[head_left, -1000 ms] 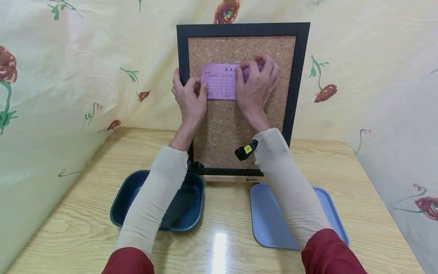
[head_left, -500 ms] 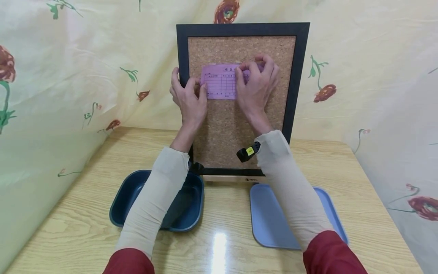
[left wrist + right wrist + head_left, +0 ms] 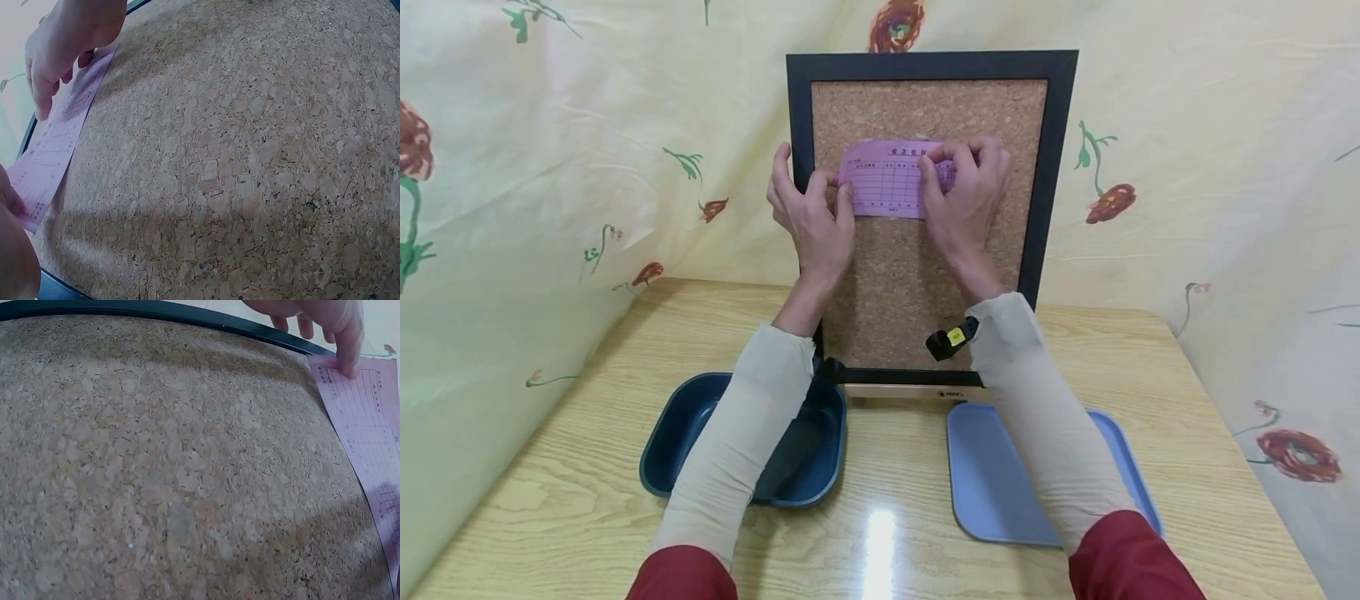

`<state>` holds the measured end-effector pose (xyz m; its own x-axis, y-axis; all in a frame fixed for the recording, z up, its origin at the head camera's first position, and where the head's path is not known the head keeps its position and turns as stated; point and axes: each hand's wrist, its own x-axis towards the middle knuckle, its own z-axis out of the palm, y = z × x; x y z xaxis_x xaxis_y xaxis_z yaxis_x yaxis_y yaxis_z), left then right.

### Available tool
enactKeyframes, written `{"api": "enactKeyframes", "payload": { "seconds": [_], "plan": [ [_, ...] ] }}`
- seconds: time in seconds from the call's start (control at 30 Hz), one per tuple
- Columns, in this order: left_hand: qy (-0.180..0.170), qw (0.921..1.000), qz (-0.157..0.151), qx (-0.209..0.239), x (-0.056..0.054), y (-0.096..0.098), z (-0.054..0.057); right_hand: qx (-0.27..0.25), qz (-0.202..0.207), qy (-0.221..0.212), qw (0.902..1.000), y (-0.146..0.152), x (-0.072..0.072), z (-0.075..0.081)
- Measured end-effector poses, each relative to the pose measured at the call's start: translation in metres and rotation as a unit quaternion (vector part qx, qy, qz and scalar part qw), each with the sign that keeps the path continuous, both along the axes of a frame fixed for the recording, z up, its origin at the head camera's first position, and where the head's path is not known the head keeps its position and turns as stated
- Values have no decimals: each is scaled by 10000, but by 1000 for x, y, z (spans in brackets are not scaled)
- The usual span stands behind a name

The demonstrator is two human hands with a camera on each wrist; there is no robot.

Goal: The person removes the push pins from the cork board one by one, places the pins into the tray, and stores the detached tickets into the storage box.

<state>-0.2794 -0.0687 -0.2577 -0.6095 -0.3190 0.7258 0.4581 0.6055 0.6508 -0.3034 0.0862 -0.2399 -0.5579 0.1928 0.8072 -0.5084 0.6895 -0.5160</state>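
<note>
A purple printed form slip (image 3: 883, 183) lies across the upper half of a black-framed corkboard (image 3: 910, 292) that stands upright. My left hand (image 3: 820, 221) pinches the slip's left end between thumb and index finger, its other fingers spread near the frame's left side. At the right end, my right hand (image 3: 966, 204) pinches the paper and hides part of it. The slip (image 3: 59, 147) bows slightly between both hands in the left wrist view. In the right wrist view, the left thumb presses on the slip (image 3: 359, 419) near its end.
A dark blue bin (image 3: 658, 450) stands on the wooden table (image 3: 880, 467) below the left forearm. Under the right forearm lies a light blue tray (image 3: 1000, 492). Behind the board hangs a flowered cloth (image 3: 1187, 167).
My right hand's fingers and wrist have shifted slightly down and right, showing more of the slip's printed heading. The left hand's outer fingers have spread a little leftward. The slip's top edge bows more.
</note>
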Motion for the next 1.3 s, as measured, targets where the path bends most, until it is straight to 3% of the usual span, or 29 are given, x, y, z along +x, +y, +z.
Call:
{"api": "enactKeyframes", "payload": {
  "seconds": [0.37, 0.57, 0.97, 1.3],
  "plan": [
    [563, 9980, 157, -219, 0, 5, -2, 82, 462, 227, 9986, 11, -5, -5],
    [759, 9970, -100, -120, -3, 5, -4, 73, 658, 201, 9976, 15, -6, -5],
    [268, 9971, -516, 495, 1, 3, -2, 218, 956, 241, 9949, 22, -6, -6],
    [125, 9963, -487, 691, 1, 0, 0, 396, 1133, 228, 9925, 28, -6, -8]
  ]
}}
